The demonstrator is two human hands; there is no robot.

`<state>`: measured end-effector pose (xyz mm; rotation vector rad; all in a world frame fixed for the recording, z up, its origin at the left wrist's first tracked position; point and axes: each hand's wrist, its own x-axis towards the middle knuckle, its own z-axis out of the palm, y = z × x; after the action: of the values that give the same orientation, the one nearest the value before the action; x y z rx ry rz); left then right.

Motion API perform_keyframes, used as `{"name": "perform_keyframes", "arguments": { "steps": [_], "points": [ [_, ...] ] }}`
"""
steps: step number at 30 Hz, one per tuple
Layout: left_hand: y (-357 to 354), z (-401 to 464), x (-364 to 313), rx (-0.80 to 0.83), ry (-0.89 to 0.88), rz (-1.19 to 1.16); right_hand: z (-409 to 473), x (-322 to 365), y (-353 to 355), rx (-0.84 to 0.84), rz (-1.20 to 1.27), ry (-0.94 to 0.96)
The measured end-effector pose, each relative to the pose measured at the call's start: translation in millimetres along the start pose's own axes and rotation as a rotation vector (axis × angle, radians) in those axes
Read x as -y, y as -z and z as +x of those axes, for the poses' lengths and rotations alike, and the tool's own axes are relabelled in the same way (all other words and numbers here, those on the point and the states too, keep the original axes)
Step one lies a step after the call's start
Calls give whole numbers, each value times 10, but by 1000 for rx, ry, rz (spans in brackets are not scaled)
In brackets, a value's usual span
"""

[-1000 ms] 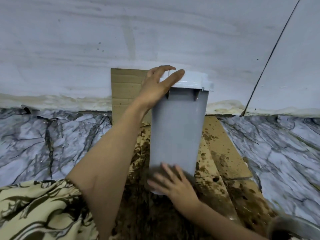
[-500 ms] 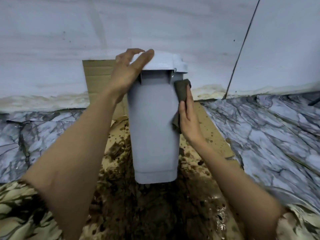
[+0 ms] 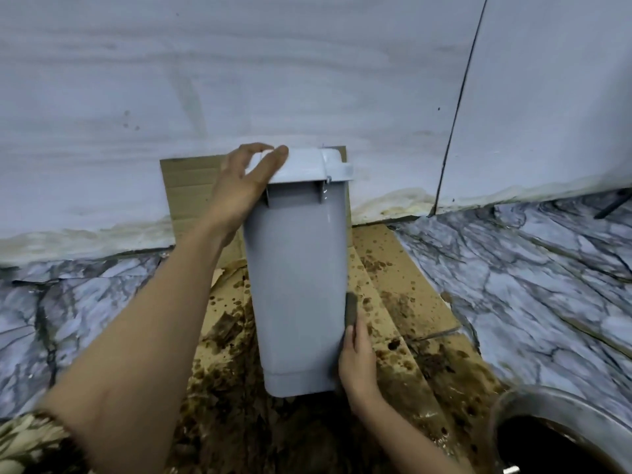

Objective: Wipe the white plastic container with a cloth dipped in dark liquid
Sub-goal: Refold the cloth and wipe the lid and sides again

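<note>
The white plastic container (image 3: 295, 285) stands upright in the middle of the frame, on stained cardboard (image 3: 403, 289) that lies on the marble-patterned floor (image 3: 533, 268) against the pale wall (image 3: 239, 80). Its lid (image 3: 304, 165) is on.

The left hand (image 3: 244, 181) rests on the left end of the lid; the thumb and fingers lie over the lid's edge, fairly straight, so it looks more like steadying than gripping. The right hand (image 3: 357, 360) is at the lower right side of the container and presses a dark cloth (image 3: 351, 309) flat against the wall of the container. Its fingers are mostly behind the edge, so I cannot tell if they pinch the cloth or only push it.

To do this stroke well, I think the left hand should push down on the lid, because the container is tall and narrow and could tip or slide when the cloth rubs its side. Long strokes from top to bottom, with the cloth spread flat, would probably cover the side evenly. The cloth may need a new dip when it leaves no wet trace.

Counted: one container, one lid, one cloth, two hands, one metal bowl (image 3: 561, 401) with dark liquid (image 3: 547, 449) at the lower right corner of the frame. The cardboard seems to be more than one piece, but I cannot count them.
</note>
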<state>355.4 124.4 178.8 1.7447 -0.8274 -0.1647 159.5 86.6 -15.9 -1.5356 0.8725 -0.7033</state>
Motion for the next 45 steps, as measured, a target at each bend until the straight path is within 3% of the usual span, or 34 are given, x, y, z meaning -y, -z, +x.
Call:
{"name": "perform_keyframes", "arguments": {
  "steps": [6,9,11,14,20,24,29,33,37,41,45],
  "points": [
    [-3,-83,-3,-12,10,-3,653,1220,-46,-70,19,348],
    [40,-75,4,-17,16,-18,513,1207,-167,-114,-96,494],
    [66,-89,27,-8,12,-15,330,998,-203,-51,-234,571],
    [58,-97,21,12,7,-9,304,943,-179,-64,-282,587],
    [42,-101,-1,12,5,7,538,1351,-165,-200,204,398],
    [82,-69,18,-1,20,1,401,1132,-257,-108,-110,599],
    [47,-76,37,24,12,5,43,-68,-188,-18,-695,695],
    [54,-96,29,31,12,3,-196,-430,-10,163,-649,485],
    [23,-63,-6,21,19,11,36,151,-45,14,-420,590],
    [-27,-16,-12,22,1,32,456,662,-23,-33,-368,693],
    [20,-12,6,59,-47,78,292,63,17,-12,-530,810]
  ]
}}
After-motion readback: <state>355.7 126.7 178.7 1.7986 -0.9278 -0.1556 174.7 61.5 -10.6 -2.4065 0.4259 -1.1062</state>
